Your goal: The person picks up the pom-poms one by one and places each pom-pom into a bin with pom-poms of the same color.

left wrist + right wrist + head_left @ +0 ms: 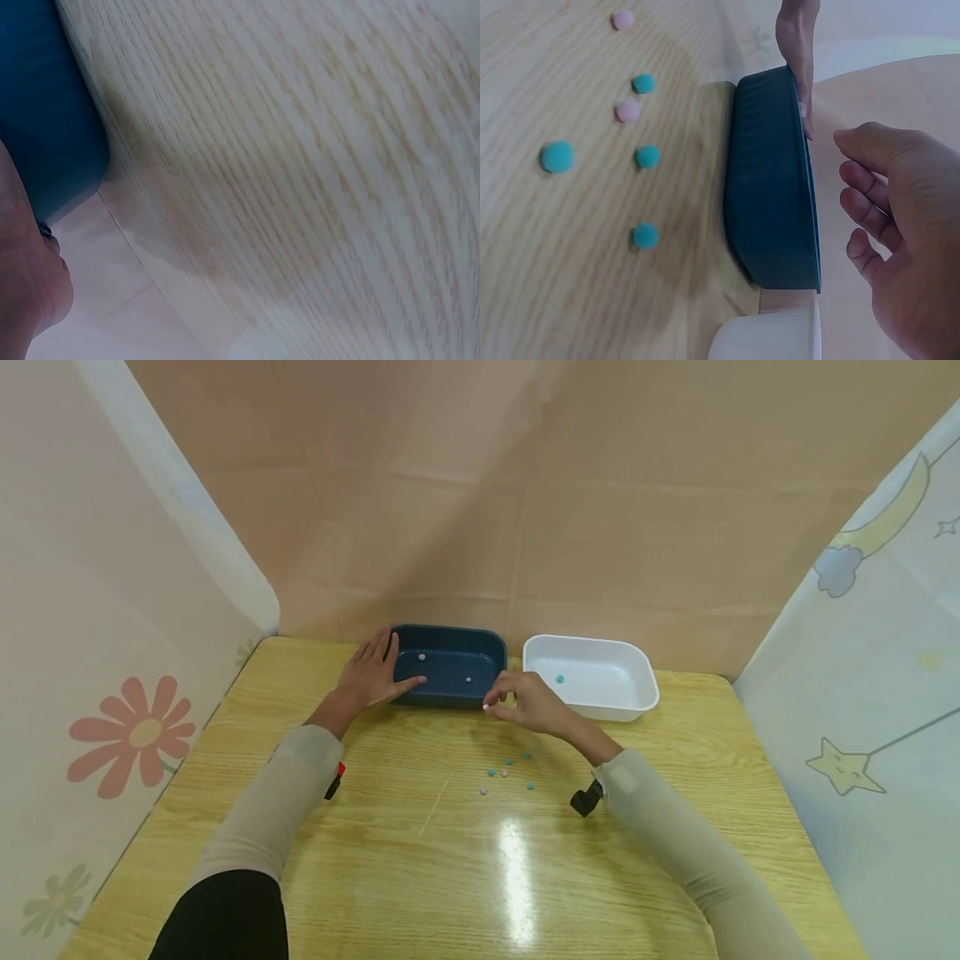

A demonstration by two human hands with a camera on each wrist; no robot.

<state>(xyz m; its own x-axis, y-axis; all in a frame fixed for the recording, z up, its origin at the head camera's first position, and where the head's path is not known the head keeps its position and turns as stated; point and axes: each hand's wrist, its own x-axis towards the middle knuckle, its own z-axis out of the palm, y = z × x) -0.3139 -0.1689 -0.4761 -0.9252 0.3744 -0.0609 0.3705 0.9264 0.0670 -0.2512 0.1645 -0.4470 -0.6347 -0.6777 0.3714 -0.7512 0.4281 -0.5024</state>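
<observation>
My left hand (pixel 370 675) rests with spread fingers on the left end of a dark blue bin (pixel 442 701). Two pink pom-poms lie inside that bin, one pink pom-pom (pixel 422 657) being near its back. Over the bin's front right corner, my right hand (pixel 528 700) pinches another pink pom-pom (pixel 486 707) between thumb and fingertip. From the right wrist, the curled fingers (pixel 870 187) show beside the bin rim, and the pinched pom-pom is hidden there. Several loose teal pom-poms (pixel 646 157) and two pink ones (pixel 628 111) lie on the table in front.
To the right of the dark bin stands a white bin (pixel 600 710) holding one teal pom-pom (pixel 560 679). Both bins sit at the back of the wooden table (pixel 390 860), close to a tan backdrop (pixel 420 527). Patterned panels (pixel 885 693) flank the table.
</observation>
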